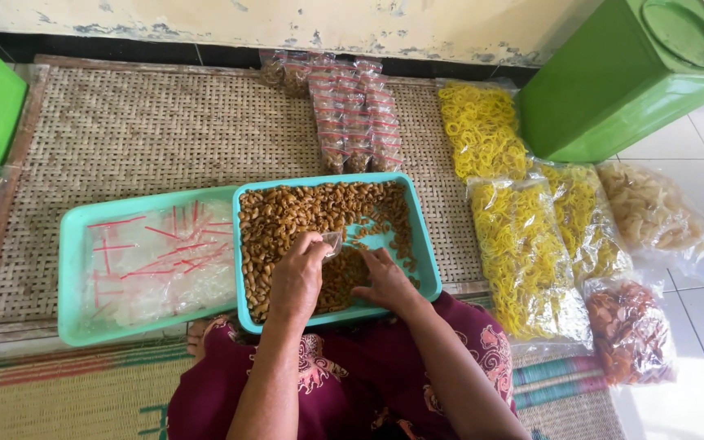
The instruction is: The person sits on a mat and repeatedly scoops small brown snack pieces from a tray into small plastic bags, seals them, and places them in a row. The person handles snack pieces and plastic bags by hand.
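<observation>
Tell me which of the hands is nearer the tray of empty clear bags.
Left. The left hand is over the snack tray, beside the edge next to the tray of empty clear bags. The right hand is farther away, over the snacks.

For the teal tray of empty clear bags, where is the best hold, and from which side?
Probably the near long rim of the left teal tray, taken from the person's side: its raised lip is bare there, while the clear bags fill the middle and the snack tray overlaps its right edge.

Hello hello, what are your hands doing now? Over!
Left hand holds small clear bag. Right hand in brown snacks, teal tray. Nothing in the way.
</observation>
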